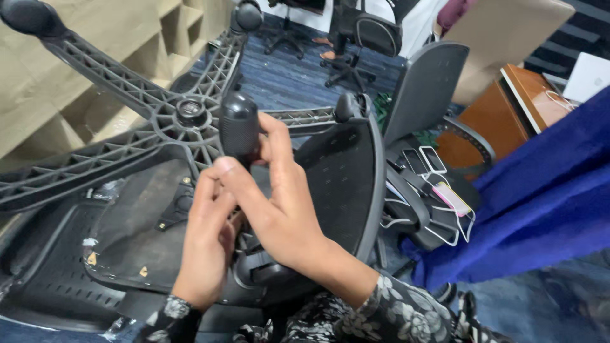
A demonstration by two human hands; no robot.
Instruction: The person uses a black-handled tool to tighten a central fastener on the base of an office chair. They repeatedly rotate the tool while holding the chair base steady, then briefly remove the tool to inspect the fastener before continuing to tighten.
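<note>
Caster wheel (239,127) between right-hand fingers (279,143), chair base (146,105) behind

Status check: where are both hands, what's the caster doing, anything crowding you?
Both hands on black caster: right hand gripping it, left hand bracing below. Overturned chair's star base directly behind. Blue cloth right, clear.

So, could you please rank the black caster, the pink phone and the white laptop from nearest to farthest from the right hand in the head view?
1. Black caster: gripped by the right hand, centre.
2. Pink phone: on the chair to the right.
3. White laptop: far upper right.
</note>
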